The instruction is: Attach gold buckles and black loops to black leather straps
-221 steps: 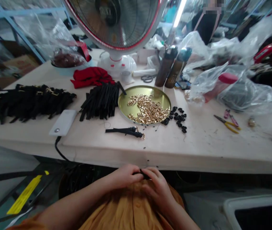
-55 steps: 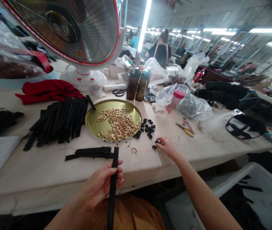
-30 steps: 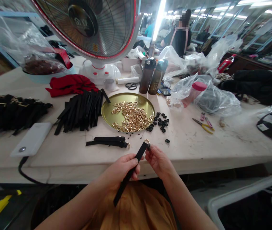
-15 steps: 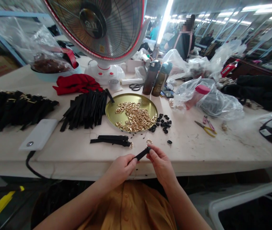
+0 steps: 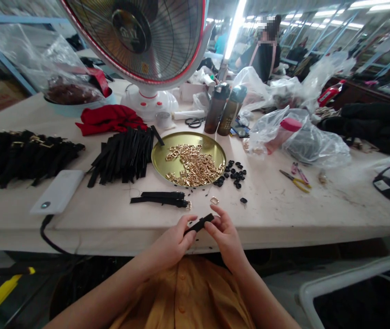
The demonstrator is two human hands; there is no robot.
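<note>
Between my hands, near the table's front edge, is a short black strap (image 5: 200,224). My left hand (image 5: 177,237) pinches its lower left end. Thumb and fingers of my right hand (image 5: 225,230) close on its upper right end. Just beyond my fingertips a gold buckle (image 5: 214,200) lies on the table. Two or so finished-looking black straps with a gold buckle (image 5: 162,199) rest to the left. Behind them a round gold tray (image 5: 160,167) carries a heap of small gold buckles (image 5: 198,167). Small black loops (image 5: 234,173) are scattered at its right.
Black strips (image 5: 122,155) and buckled straps (image 5: 23,157) are piled at left, near a white power bank (image 5: 57,192). A fan (image 5: 146,98), bottles (image 5: 217,109) and scissors (image 5: 194,122) stand or lie behind. Yellow-handled pliers (image 5: 297,183) lie right. A person (image 5: 265,57) is in the background.
My hands have drawn slightly closer together along the strap. The strap's right end now sticks out past my right fingers, and my right index finger has lifted.
</note>
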